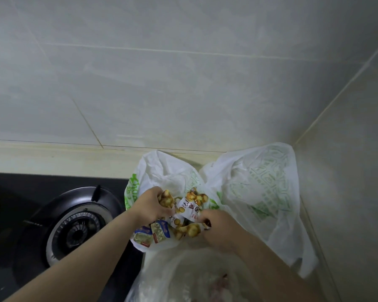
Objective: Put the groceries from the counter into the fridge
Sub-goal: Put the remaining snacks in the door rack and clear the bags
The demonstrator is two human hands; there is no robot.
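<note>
Two hands work at the mouth of a white bag (260, 192) with green print; it stands open on the counter (52, 164), pushed into the corner of the tiled wall (183, 73). The left hand (151, 205) is curled round a yellow packet (167, 200), gripping it just above the bag's opening; the right hand (218, 227), fingers bent and nails dark, pinches a second packet (191, 229) of the same yellow print, lower and nearer the camera. Between the two hands lies a loose heap of snacks (190, 205), white wrappers with red writing and yellow pictures, all inside the bag; the blue packets (155, 233) sit at the bag's near left edge, under the left wrist. Both forearms reach in from the bottom of the view, the left one crossing over the black hob (9, 192); its round burner (76, 232) lies just left of the bag. A clear bag (179, 271) rests in front of the white one, touching it; something pinkish shows through, too blurred to name.
</note>
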